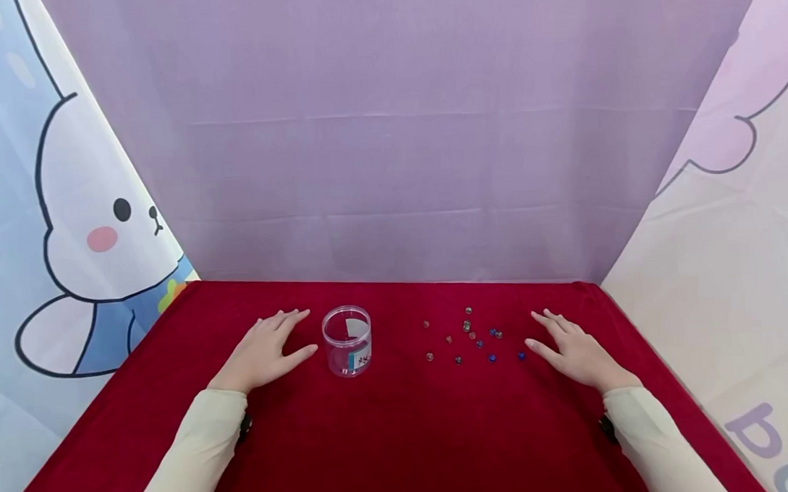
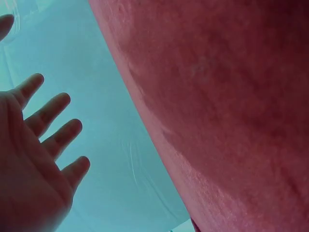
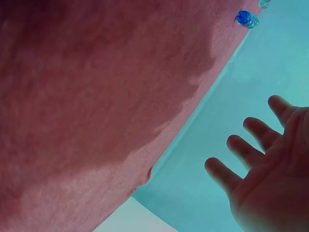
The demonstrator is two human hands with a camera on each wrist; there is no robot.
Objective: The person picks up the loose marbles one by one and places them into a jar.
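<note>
A clear plastic jar (image 1: 348,352), lidless, with a blue and white label, stands upright on the red cloth left of centre. Just to its left is my left hand (image 1: 267,354), fingers spread and holding nothing; the left wrist view also shows this palm (image 2: 34,159). Several small glass marbles (image 1: 472,335), some blue, lie scattered to the right of the jar. My right hand (image 1: 580,352) is beyond them on the right, its fingers spread and holding nothing. A blue marble (image 3: 245,19) shows at the top of the right wrist view, apart from the right hand.
Red cloth (image 1: 400,434) covers the table. A purple curtain (image 1: 390,130) hangs behind its far edge. Printed fabric panels close in both sides, with a cartoon animal (image 1: 106,212) on the left one.
</note>
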